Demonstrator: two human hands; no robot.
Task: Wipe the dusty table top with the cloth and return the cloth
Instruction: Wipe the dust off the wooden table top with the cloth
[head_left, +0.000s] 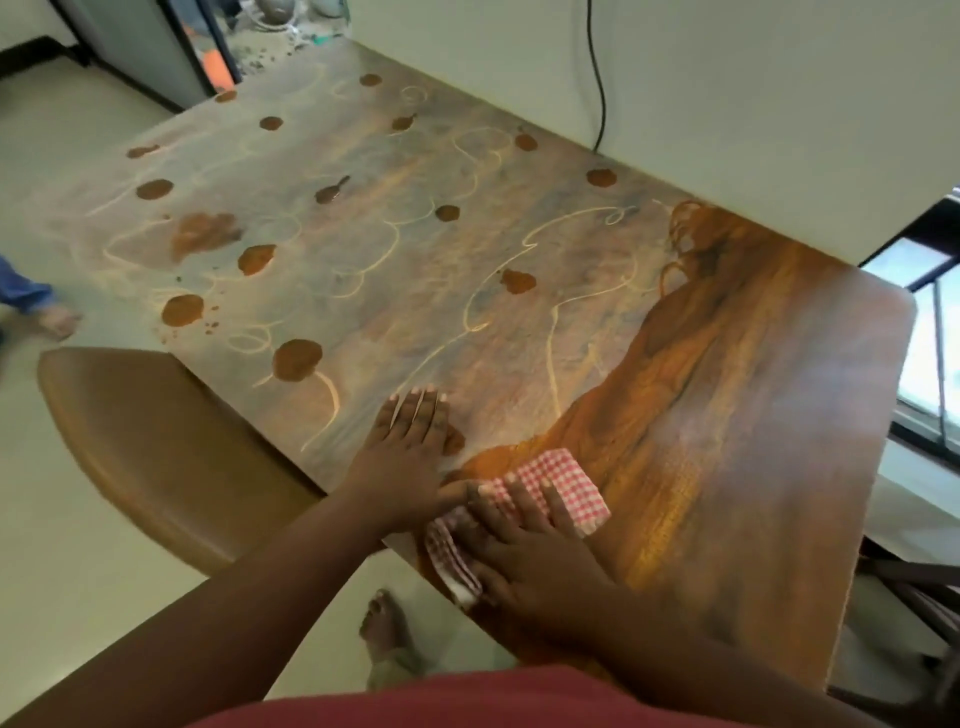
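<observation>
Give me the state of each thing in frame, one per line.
table top: partly wiped; right strip clean, the rest dusty with streaks and brown spots
cloth: crumpled, lying on the table near its front edge
right hand: fingers spread, pressing on the cloth
left hand: flat on the dusty part
chair: at the table's left edge, unoccupied

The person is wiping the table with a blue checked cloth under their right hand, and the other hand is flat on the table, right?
Almost. The cloth is red-and-white checked, not blue; the head view shows this. The rest holds: the right hand presses on it, and the left hand lies flat on the table.
</observation>
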